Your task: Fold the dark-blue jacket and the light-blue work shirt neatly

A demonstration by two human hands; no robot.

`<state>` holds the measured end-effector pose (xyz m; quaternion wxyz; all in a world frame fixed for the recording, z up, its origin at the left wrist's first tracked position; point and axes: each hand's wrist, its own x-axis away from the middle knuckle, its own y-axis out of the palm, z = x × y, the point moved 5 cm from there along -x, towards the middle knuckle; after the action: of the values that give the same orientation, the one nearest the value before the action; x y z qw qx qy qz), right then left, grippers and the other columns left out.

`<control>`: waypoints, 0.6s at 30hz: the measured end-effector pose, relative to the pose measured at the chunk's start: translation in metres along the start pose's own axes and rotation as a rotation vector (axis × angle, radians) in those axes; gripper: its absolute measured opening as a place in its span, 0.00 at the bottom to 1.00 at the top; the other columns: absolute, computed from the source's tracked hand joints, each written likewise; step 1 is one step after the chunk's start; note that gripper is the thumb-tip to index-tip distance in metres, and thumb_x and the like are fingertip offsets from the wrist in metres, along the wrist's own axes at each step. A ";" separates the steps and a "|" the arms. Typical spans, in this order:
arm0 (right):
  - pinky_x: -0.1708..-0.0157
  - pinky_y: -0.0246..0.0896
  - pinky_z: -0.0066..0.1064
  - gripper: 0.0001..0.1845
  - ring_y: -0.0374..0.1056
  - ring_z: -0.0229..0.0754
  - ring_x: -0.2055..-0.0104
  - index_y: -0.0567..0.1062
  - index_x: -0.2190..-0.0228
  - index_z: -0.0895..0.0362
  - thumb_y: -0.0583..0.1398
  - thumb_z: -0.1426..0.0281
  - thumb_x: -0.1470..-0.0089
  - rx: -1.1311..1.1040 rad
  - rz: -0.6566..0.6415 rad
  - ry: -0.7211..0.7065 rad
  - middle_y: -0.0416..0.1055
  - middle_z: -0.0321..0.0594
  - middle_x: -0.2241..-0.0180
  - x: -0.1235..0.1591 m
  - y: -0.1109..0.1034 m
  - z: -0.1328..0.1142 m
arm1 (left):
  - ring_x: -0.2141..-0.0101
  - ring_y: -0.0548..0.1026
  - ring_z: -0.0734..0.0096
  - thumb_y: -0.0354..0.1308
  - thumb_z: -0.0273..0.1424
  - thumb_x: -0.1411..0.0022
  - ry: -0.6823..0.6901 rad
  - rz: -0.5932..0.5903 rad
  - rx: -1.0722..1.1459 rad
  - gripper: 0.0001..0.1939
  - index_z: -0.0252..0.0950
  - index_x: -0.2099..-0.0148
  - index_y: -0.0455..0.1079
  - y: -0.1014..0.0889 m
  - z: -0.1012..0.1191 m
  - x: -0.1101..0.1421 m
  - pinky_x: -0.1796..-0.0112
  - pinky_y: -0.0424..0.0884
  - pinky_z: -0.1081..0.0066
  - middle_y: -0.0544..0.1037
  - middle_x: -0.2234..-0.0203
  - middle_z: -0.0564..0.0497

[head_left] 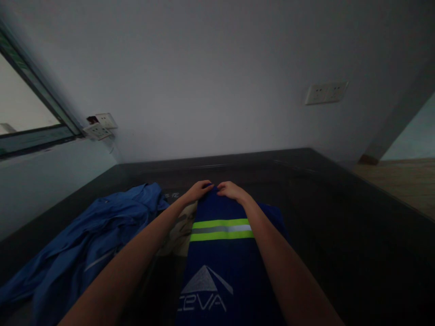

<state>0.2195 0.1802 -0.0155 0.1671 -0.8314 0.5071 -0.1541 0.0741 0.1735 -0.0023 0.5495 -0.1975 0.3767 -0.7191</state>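
A dark blue work garment (220, 253) lies lengthwise on the black surface in front of me. It has a yellow-green and silver reflective band across it and a white triangle logo with lettering near the bottom. At its far edge, my left hand (199, 191) pinches the fabric at the left corner. My right hand (233, 190) grips the same edge just to the right, its fingers closed on the cloth. The two hands are a small gap apart. More blue cloth shows to the right, partly behind my right forearm.
A crumpled lighter blue garment (102, 231) lies on the left of the black table (340, 226). A pale patterned patch (178, 233) shows beside my left forearm. The wall behind carries sockets (326, 93) at right and more sockets (100, 127) near the window at left.
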 end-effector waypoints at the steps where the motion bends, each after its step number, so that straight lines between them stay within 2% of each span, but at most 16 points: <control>1: 0.70 0.60 0.24 0.12 0.69 0.36 0.72 0.78 0.65 0.62 0.64 0.79 0.56 0.002 0.007 0.010 0.76 0.38 0.73 0.000 0.000 0.000 | 0.71 0.69 0.70 0.51 0.41 0.42 -0.002 0.005 -0.002 0.16 0.33 0.67 0.71 0.001 0.001 0.000 0.68 0.64 0.73 0.73 0.75 0.52; 6: 0.70 0.60 0.24 0.17 0.68 0.36 0.70 0.76 0.60 0.63 0.63 0.80 0.56 -0.004 0.045 0.044 0.76 0.39 0.70 -0.001 -0.001 0.000 | 0.68 0.70 0.68 0.50 0.42 0.41 -0.027 0.054 -0.015 0.18 0.33 0.65 0.71 0.000 -0.001 -0.001 0.66 0.64 0.73 0.74 0.71 0.51; 9: 0.70 0.60 0.24 0.20 0.68 0.35 0.71 0.75 0.58 0.62 0.63 0.81 0.56 -0.006 0.042 0.064 0.76 0.39 0.70 0.000 0.001 0.001 | 0.71 0.70 0.67 0.41 0.44 0.37 -0.089 0.068 -0.032 0.24 0.33 0.71 0.69 -0.002 -0.010 -0.003 0.69 0.63 0.72 0.72 0.76 0.51; 11: 0.71 0.60 0.24 0.19 0.68 0.35 0.72 0.75 0.58 0.62 0.64 0.81 0.56 0.005 0.038 0.078 0.75 0.39 0.71 0.000 0.003 0.001 | 0.73 0.69 0.67 0.40 0.44 0.36 -0.136 0.057 -0.053 0.26 0.34 0.76 0.66 -0.003 -0.018 -0.005 0.70 0.62 0.71 0.70 0.80 0.51; 14: 0.71 0.59 0.24 0.17 0.68 0.36 0.71 0.76 0.61 0.63 0.64 0.82 0.57 0.028 0.037 0.085 0.75 0.39 0.71 -0.001 0.006 0.002 | 0.71 0.70 0.65 0.44 0.41 0.37 -0.168 0.033 -0.081 0.22 0.34 0.78 0.66 -0.004 -0.024 -0.011 0.68 0.63 0.71 0.72 0.80 0.51; 18: 0.72 0.59 0.24 0.14 0.68 0.36 0.72 0.78 0.65 0.63 0.63 0.82 0.57 0.049 0.026 0.088 0.76 0.40 0.72 0.000 0.007 0.000 | 0.66 0.72 0.66 0.48 0.31 0.42 -0.170 -0.026 -0.074 0.12 0.34 0.70 0.71 -0.004 -0.028 -0.021 0.63 0.65 0.71 0.76 0.73 0.49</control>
<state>0.2142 0.1770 -0.0182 0.1670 -0.8128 0.5208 -0.2006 0.0587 0.2029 -0.0140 0.5623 -0.2828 0.3523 -0.6926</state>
